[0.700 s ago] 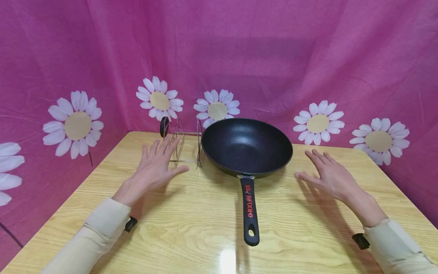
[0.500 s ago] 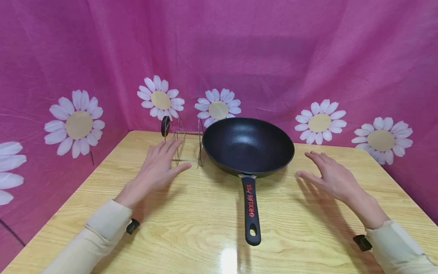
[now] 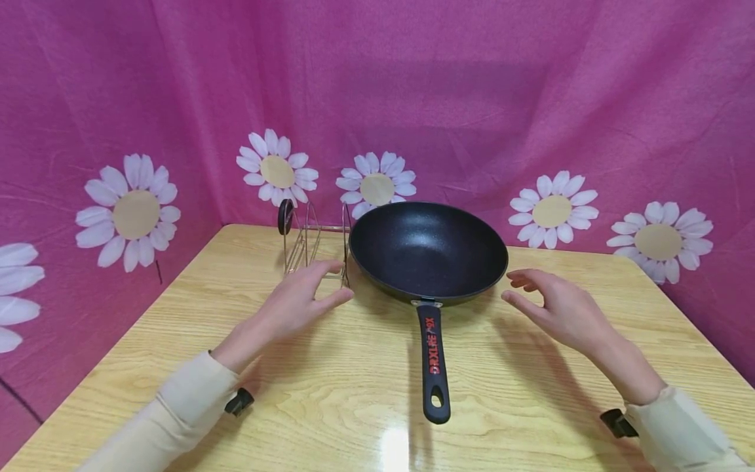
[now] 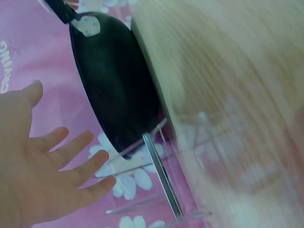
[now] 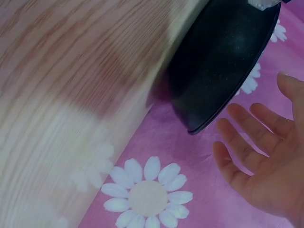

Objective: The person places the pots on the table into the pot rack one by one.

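Note:
A black frying pan stands in the middle of the table, its black handle with red lettering pointing toward me. To its left is a thin metal wire rack with a round black piece at its far left. My left hand is in front of the rack, left of the pan, fingers extended and holding nothing. On the pan's right, my right hand hovers near the rim with fingers relaxed and nothing in them. Both wrist views show a gap between the fingers and the pan.
The wooden table carries the pan and rack. A pink cloth with white daisies hangs behind and at both sides. Small black devices sit under both sleeves.
My left hand has moved right, from the rack's left part toward the pan, and turned its palm inward. My right hand has shifted slightly left, closer to the pan's rim. The pan stays put.

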The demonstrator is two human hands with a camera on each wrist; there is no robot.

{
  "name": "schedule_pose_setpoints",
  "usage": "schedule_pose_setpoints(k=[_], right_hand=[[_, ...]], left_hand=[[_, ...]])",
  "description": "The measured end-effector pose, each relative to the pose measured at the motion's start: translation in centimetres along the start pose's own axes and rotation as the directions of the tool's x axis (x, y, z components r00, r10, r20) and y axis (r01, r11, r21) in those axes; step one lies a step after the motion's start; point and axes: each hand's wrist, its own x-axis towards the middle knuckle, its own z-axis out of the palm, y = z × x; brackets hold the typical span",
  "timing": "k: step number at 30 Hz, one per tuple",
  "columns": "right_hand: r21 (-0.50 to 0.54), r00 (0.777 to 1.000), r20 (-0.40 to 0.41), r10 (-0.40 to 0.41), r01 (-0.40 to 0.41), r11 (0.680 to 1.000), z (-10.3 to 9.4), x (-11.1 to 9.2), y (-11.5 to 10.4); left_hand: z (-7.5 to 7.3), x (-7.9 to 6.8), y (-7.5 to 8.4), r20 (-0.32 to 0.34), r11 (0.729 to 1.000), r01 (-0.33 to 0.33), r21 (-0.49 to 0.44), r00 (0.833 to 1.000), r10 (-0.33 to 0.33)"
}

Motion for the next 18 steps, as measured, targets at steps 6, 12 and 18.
schedule_pose_setpoints(k=[6, 12, 18], right_hand=[[0.022, 1.000, 0.022, -0.013, 0.013, 1.000, 0.0, 0.0, -0.9], [0.032, 0.998, 0.035, -0.046, 0.045, 0.998, 0.1, 0.0, -1.9], [0.051, 0.996, 0.056, -0.071, 0.068, 0.996, 0.4, 0.2, -3.1]], left_hand=[[0.5, -0.1, 1.1, 0.012, 0.999, -0.037, -0.028, 0.999, 0.037], [1.0, -0.4, 2.2, 0.055, 0.997, -0.013, -0.071, 0.998, 0.017], [1.7, -0.5, 3.6, 0.118, 0.993, 0.016, -0.120, 0.993, -0.002]])
